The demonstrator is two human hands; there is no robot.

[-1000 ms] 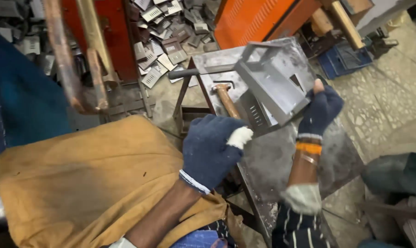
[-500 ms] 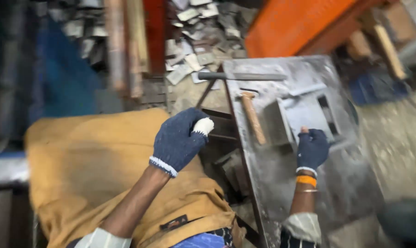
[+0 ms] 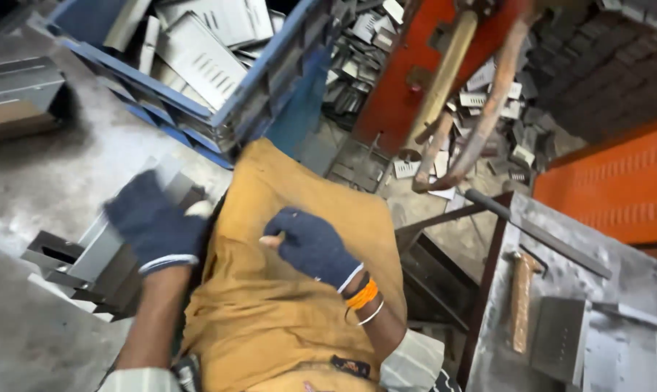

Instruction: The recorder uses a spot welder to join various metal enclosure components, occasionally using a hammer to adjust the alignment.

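Observation:
My left hand (image 3: pixel 154 226), in a dark blue glove, reaches down to the left onto a stack of grey bent metal parts (image 3: pixel 82 263) on the floor. It is blurred, and its grip is unclear. My right hand (image 3: pixel 310 245), gloved the same with an orange band at the wrist, rests with curled fingers on the yellow cloth (image 3: pixel 285 319) over my lap, holding nothing. A grey metal part (image 3: pixel 561 340) lies on the steel table (image 3: pixel 633 283) at the right, apart from both hands.
A wooden-handled hammer (image 3: pixel 521 301) and a long metal bar (image 3: pixel 539 234) lie on the table. A blue crate (image 3: pixel 256 87) of slotted metal sheets stands at the top left. An orange machine (image 3: pixel 394 80) with copper arms (image 3: pixel 445 72) and scattered scrap stand behind.
The view has swung left. My right hand let go of the metal part on the table and came over my lap. My left hand moved down left to the stacked parts.

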